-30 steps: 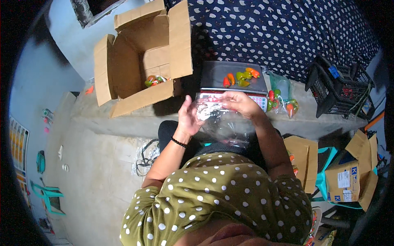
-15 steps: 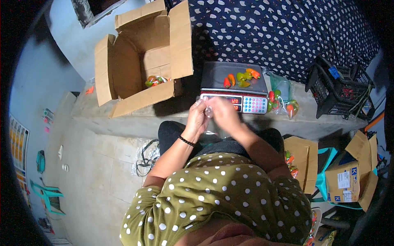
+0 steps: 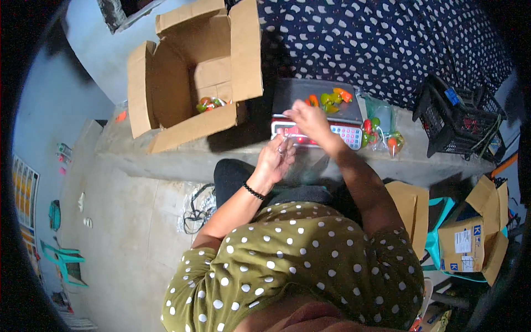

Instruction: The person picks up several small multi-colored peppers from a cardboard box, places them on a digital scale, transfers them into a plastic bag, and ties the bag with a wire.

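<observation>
My left hand [image 3: 276, 159] is in front of the scale, fingers pinched on a thin clear plastic bag [image 3: 316, 164] that hangs below and is hard to make out. My right hand [image 3: 311, 120] is raised over the scale's front, its fingertips pressed together; what they hold, if anything, cannot be made out. The digital scale [image 3: 345, 134] has a red display, partly covered by my hands. On its dark pan [image 3: 287, 91] lie several small peppers [image 3: 331, 99], orange, red and yellow-green. Bagged peppers [image 3: 371, 130] rest against the scale's right side.
An open cardboard box [image 3: 168, 83] with a bag of peppers [image 3: 209, 104] inside stands left on the concrete ledge [image 3: 182, 166]. To the right is a black plastic crate [image 3: 459, 122]. Lower right are another carton [image 3: 470, 243] and a turquoise chair [image 3: 437, 221].
My hands have parted. The right hand has risen away over the scale, covering some peppers, while the left has stayed near its front and lowered slightly.
</observation>
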The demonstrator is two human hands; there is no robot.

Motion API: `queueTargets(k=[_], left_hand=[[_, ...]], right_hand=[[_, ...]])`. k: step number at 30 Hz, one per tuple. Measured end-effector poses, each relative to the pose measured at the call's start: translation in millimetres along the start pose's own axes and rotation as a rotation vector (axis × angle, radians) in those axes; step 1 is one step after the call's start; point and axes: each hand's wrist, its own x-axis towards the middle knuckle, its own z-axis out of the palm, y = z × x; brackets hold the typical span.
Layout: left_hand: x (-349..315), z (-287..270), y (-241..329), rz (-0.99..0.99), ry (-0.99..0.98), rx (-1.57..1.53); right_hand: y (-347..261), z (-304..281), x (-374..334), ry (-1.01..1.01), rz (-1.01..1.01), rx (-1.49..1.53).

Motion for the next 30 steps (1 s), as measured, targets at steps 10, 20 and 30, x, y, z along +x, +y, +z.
queueTargets(k=[10, 20, 30], left_hand=[[-7.4, 26.1, 64.9, 0.384, 0.025, 0.83], [12.7, 47.0, 74.9, 0.222, 0.004, 1.616], [8.4, 8.2, 32.3, 0.542, 0.203, 1.459]], right_hand=[[10.5, -56.7, -12.0, -0.438, 0.02, 0.572], [-23.1, -51.7, -17.1, 0.244, -0.474, -0.281], [-25.1, 18.9, -61.0, 0.006, 0.185, 0.768]])
